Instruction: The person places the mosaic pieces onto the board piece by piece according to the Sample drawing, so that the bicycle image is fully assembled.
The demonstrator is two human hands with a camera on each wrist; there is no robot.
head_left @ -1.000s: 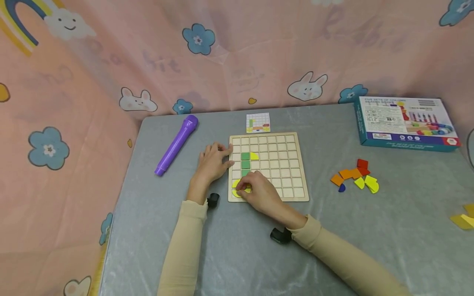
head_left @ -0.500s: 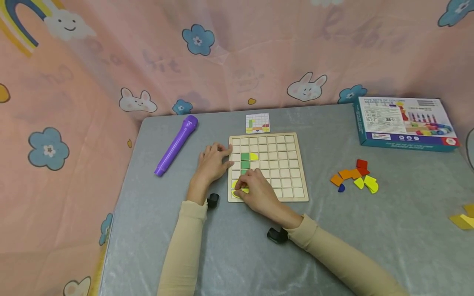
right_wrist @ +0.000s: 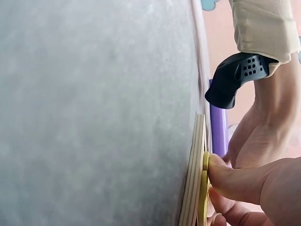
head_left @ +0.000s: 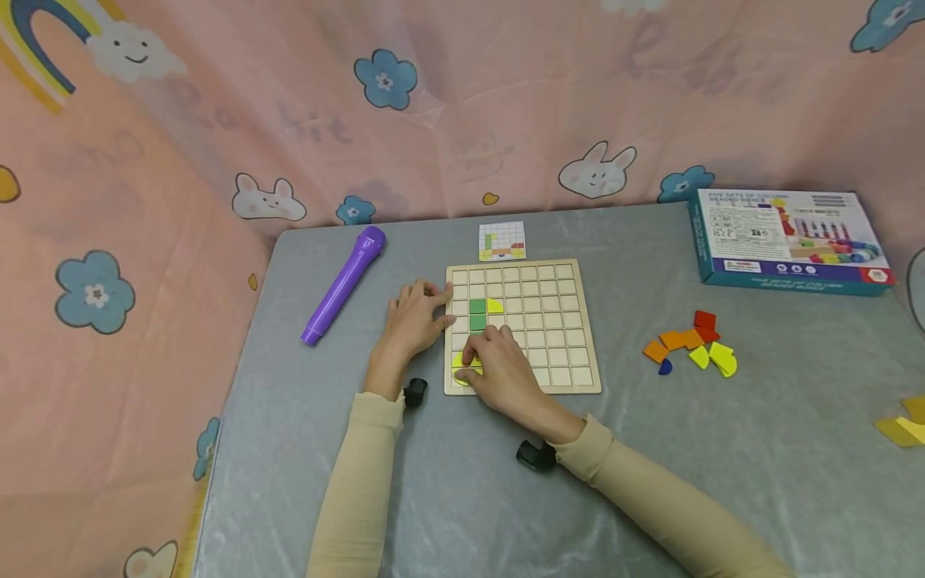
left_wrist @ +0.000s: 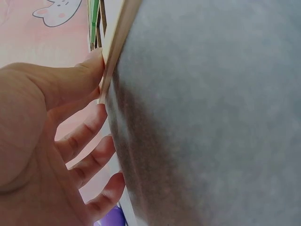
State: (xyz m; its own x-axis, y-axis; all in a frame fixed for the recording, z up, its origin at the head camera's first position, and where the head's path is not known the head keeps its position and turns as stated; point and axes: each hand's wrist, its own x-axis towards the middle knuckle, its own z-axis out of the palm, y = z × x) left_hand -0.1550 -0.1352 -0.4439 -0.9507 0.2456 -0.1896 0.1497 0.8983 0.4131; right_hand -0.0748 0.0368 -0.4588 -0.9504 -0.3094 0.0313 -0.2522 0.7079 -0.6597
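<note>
A square wooden grid board (head_left: 552, 329) lies on the grey-covered table. My left hand (head_left: 412, 321) rests at its left edge; in the left wrist view the thumb (left_wrist: 77, 80) touches the board's side and the other fingers are loosely bent. My right hand (head_left: 502, 373) is over the lower left cells, thumb and forefinger curled about a yellow piece (head_left: 462, 379) with a rounded edge. In the right wrist view the thumb (right_wrist: 235, 179) bears on yellow pieces (right_wrist: 203, 188) stacked along the board's face. Green squares (head_left: 478, 306) and a yellow quarter-round piece (head_left: 495, 306) sit higher up.
A card with a coloured grid pattern (head_left: 502, 241) lies behind the board. A purple microphone-shaped tube (head_left: 343, 285) is at the left. Loose orange pieces (head_left: 672, 340), with red, yellow and blue ones, lie at the right. A boxed set (head_left: 795, 241) stands behind them, yellow pieces (head_left: 899, 431) farther right.
My right thumb and forefinger have spread a little apart over the lower left cells, and the right wrist has shifted slightly left. The left hand stays at the board's edge.
</note>
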